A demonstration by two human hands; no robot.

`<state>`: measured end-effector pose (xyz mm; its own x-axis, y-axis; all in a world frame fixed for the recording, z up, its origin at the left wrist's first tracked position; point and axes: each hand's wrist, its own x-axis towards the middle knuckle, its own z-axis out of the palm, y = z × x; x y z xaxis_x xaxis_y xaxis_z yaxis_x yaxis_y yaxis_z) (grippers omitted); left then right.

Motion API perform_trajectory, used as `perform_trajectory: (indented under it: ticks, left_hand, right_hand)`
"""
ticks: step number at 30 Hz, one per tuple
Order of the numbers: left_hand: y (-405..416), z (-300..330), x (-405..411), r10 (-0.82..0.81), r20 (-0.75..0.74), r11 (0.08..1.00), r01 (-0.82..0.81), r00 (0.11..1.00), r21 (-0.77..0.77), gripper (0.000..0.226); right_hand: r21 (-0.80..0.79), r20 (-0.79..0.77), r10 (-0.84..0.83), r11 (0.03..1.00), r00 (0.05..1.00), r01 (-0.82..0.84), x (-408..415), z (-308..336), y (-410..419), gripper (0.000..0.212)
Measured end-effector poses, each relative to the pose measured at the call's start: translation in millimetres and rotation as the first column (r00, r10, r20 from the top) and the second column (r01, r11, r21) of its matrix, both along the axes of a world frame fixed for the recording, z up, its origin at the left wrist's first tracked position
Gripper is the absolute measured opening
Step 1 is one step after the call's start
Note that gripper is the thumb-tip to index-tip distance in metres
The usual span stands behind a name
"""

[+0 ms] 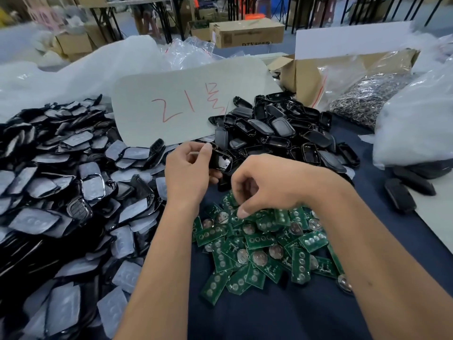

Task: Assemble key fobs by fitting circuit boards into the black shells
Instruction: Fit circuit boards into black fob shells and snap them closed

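- Head view: the left hand [188, 173] is raised over the middle of the bench [282, 315], fingers curled round a black shell [222, 161], which it holds by its left end with the open, glossy hollow turned toward the camera.
- The right hand [264, 187] reaches down to the far edge of the pile of green circuit boards [264, 244]; its fingers are bent, and thumb and forefinger meet at a board on top of the heap. Whether the board is actually pinched or only touched cannot be told.
- The circuit boards lie in a loose heap on the dark blue cloth, near and right of centre, many showing round silver coin cells or rows of button pads.
- Beyond the hands, to the far right of centre, sits a heap of empty black shells [289, 133], some hollow side up, some back side up.
- Along the whole left side spreads a big pile of black front covers [61, 192], most wearing a pale protective film.
- A white card [186, 101] with red handwriting leans between the two black piles.
- At far right an open cardboard box [301, 77] holds a clear bag of metal rings [367, 99]; a few dark finished fobs [404, 190] lie at the right edge beside white plastic bags [416, 123].
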<state>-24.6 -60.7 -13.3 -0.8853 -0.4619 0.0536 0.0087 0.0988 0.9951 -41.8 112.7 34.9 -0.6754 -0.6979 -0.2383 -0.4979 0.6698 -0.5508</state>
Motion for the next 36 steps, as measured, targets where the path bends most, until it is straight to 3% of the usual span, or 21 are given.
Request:
perform_trajectory:
  ticks: [9, 13, 16, 26, 30, 36]
  left_hand:
    - [-3, 0, -5, 0.008, -0.027, 0.990, -0.004, 1.000, 0.140, 0.012]
    - [-1, 0, -4, -0.005, -0.022, 0.984, 0.009, 1.000, 0.178, 0.010]
    - [1, 2, -3, -0.028, -0.022, 0.979, 0.032, 0.999, 0.202, 0.009]
    - [14, 0, -3, -0.079, -0.044, 0.980, 0.086, 0.996, 0.177, 0.016]
    - [16, -1, -3, -0.090, -0.033, 0.976, 0.095, 0.995, 0.196, 0.018]
    - [16, -1, -2, -0.117, -0.013, 0.977, 0.117, 0.993, 0.178, 0.019]
  right_hand:
    - [-0.366, 0.190, -0.086, 0.918, 0.978, 0.152, -23, -9, 29, 0.020]
    - [-0.570, 0.367, -0.134, 0.750, 0.921, 0.337, -23, -21, 33, 0.013]
    - [-0.664, 0.393, -0.197, 0.615, 0.898, 0.425, -23, -31, 28, 0.014]
    - [-0.810, 0.379, -0.397, 0.294, 0.836, 0.507, -23, -42, 6, 0.009]
    - [-0.821, 0.281, -0.534, 0.296, 0.797, 0.488, -25, -46, 1, 0.012]
    - [-0.844, 0.316, -0.509, 0.235, 0.801, 0.482, -23, -49, -3, 0.012]
